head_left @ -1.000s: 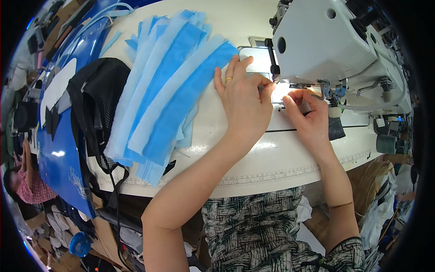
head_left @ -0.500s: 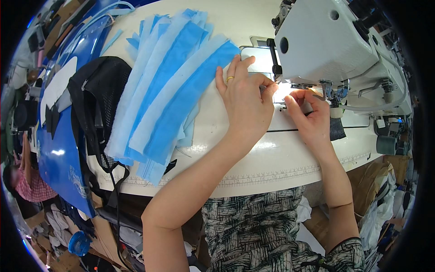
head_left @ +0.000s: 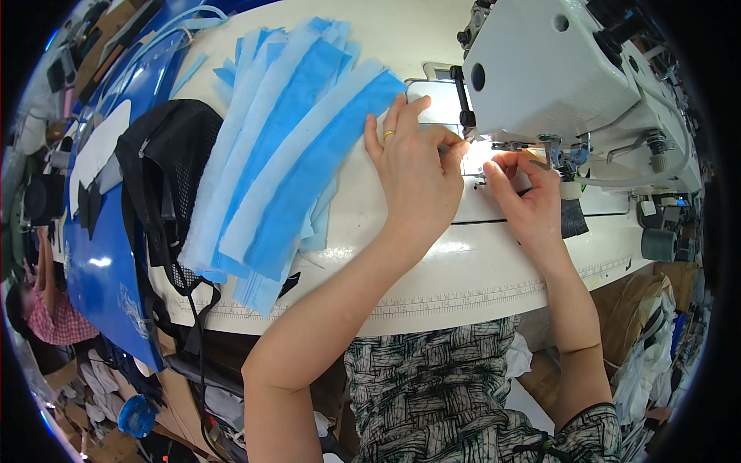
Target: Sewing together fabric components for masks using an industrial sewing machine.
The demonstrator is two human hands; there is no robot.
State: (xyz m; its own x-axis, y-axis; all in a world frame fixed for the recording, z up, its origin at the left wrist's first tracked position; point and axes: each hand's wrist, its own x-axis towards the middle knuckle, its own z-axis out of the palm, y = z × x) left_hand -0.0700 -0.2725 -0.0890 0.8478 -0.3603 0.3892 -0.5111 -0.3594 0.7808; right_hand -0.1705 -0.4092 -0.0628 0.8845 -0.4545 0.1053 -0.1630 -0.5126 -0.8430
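Under the bright lamp of a white sewing machine (head_left: 544, 73), both my hands work close to the needle area. My left hand (head_left: 421, 170) pinches thumb and index finger together just left of the light, its other fingers raised and spread; a ring sits on one of them. Facing it, my right hand (head_left: 534, 204) has its thumb and index finger closed beside the presser parts. Whatever either pinch holds is too small and washed out by glare to make out. Left of my left hand lies a fanned stack of blue and white fabric strips (head_left: 309, 166), one tip near its fingers.
A black mesh bag (head_left: 181, 147) with straps lies left of the strips, partly over a blue surface (head_left: 100, 262). A printed ruler scale (head_left: 440, 302) runs along the white table's front edge. Dark fabric (head_left: 573, 219) lies by my right wrist. A person in checked clothing (head_left: 62, 316) is far left.
Both hands stay at the needle area in nearly the same pinched poses. The whole view has shifted very slightly.
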